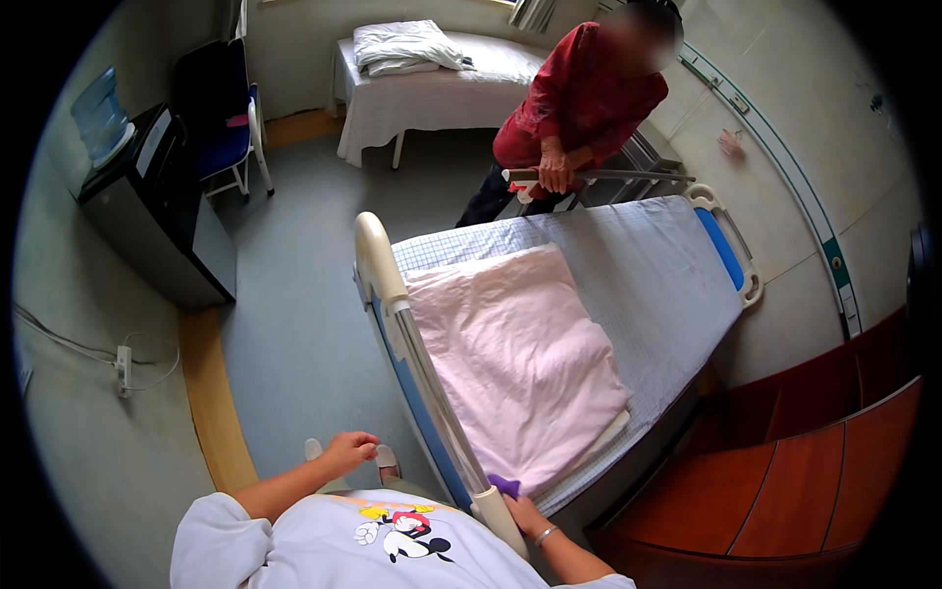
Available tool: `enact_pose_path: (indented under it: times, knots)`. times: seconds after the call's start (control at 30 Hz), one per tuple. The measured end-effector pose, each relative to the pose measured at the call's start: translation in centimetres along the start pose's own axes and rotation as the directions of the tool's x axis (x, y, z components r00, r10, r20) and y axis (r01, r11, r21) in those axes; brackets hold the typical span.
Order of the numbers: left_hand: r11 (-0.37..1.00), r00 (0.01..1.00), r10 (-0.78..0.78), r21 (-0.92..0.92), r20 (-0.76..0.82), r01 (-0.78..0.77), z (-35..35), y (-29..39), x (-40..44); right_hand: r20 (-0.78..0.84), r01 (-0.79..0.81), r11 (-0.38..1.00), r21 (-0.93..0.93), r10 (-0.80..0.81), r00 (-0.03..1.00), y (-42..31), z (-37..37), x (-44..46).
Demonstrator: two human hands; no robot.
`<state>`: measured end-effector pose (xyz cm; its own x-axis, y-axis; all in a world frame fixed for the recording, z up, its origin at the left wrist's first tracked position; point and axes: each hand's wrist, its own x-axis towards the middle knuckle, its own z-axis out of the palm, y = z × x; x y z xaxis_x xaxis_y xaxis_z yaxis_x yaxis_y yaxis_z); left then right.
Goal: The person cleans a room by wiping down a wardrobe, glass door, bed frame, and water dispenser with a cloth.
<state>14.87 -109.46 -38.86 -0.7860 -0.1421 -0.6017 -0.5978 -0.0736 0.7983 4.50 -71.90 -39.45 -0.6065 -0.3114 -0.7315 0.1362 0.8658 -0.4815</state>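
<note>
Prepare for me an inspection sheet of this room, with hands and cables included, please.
Surface: checked sheet covers the bed.
Job's things: pink quilt on the sheet; purple cloth by the footboard.
Clutter: bedding piled on the far bed.
Hands: right hand appears to hold the cloth; left hand holds nothing visible.
Cables: some run to a power strip, picture left.
Surroundings: person in red at the side rail; chair, water bottle, wooden cabinet.
</note>
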Motion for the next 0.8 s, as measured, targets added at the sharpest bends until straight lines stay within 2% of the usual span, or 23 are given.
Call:
enact_pose_path:
  times: [0.03,0.07,0.13,0.17,0.23,0.3,0.37,0.4,0.43,0.5,0.53,0.57,0.6,0.63,0.67,0.7,0.8]
  knots:
    - [0.999,1.0,0.012,-0.043,0.019,-0.012,-0.4,-0.6,0.2,0.039,-0.141,0.99,0.004,0.141,0.989,0.3,-0.2,-1.3]
    - [0.999,1.0,0.015,-0.044,0.027,-0.013,-0.9,-1.2,0.4,0.033,-0.147,0.989,0.005,0.146,0.989,2.0,0.4,-1.8]
    - [0.999,0.999,0.023,0.028,0.024,-0.023,-2.2,-2.5,0.7,-0.032,-0.209,0.889,0.408,0.243,0.969,5.7,1.9,-2.8]
    - [0.999,0.999,0.027,0.022,0.03,-0.028,-3.0,-3.3,0.9,-0.04,-0.211,0.89,0.405,0.248,0.968,6.5,2.0,-3.1]
    - [1.0,0.999,0.01,-0.006,-0.044,-0.011,-4.7,-5.0,0.9,-0.178,-0.297,0.936,0.19,0.33,0.927,7.3,1.8,-3.7]
    - [1.0,0.998,0.015,-0.025,-0.069,-0.017,-6.9,-6.0,0.5,-0.209,-0.31,0.929,0.202,0.35,0.913,3.8,1.6,-5.4]
    - [0.999,0.996,0.015,-0.048,-0.091,-0.019,-9.1,-7.3,0.0,-0.567,-0.42,0.906,-0.042,0.325,0.757,-1.4,1.7,-7.2]
    - [0.997,0.992,-0.013,-0.078,-0.128,0.003,-10.2,-8.3,-0.3,-0.652,-0.416,0.909,0.003,0.317,0.689,-3.7,2.0,-7.7]
    - [0.994,0.986,-0.04,-0.107,-0.165,0.022,-11.3,-9.2,-0.6,-0.659,-0.419,0.908,-0.001,0.314,0.684,-5.3,2.4,-7.3]
    - [0.987,0.979,-0.072,-0.157,-0.189,0.042,-13.3,-11.5,-0.9,-0.739,-0.504,0.863,0.033,0.36,0.569,-8.4,3.0,-6.1]
    - [0.977,0.97,-0.109,-0.201,-0.217,0.065,-14.2,-12.5,-1.0,-0.765,-0.411,0.911,0.039,0.291,0.574,-10.4,3.5,-5.4]
    - [0.977,0.971,-0.103,-0.204,-0.214,0.059,-15.0,-13.3,-1.3,-0.812,-0.33,0.943,-0.048,0.156,0.562,-11.8,4.1,-4.4]
    - [0.972,0.968,-0.107,-0.229,-0.225,0.054,-16.0,-13.9,-1.6,-0.822,-0.25,0.932,-0.264,-0.081,0.564,-12.9,4.4,-2.9]
    - [0.966,0.965,-0.111,-0.253,-0.237,0.049,-16.9,-14.1,-1.9,-0.79,-0.296,0.888,-0.352,-0.112,0.603,-14.3,4.6,-1.6]
    - [0.967,0.966,-0.103,-0.25,-0.238,0.041,-17.6,-13.7,-2.4,-0.763,-0.265,0.876,-0.403,-0.162,0.626,-16.2,4.9,-0.5]
    - [0.967,0.956,-0.119,-0.251,-0.268,0.05,-18.1,-13.0,-3.3,-0.78,-0.135,0.89,-0.435,-0.298,0.55,-18.3,5.2,0.5]
    - [0.972,0.942,-0.13,-0.227,-0.309,0.059,-19.9,-13.0,-4.4,-0.79,-0.159,0.854,-0.494,-0.366,0.491,-22.0,5.4,2.9]
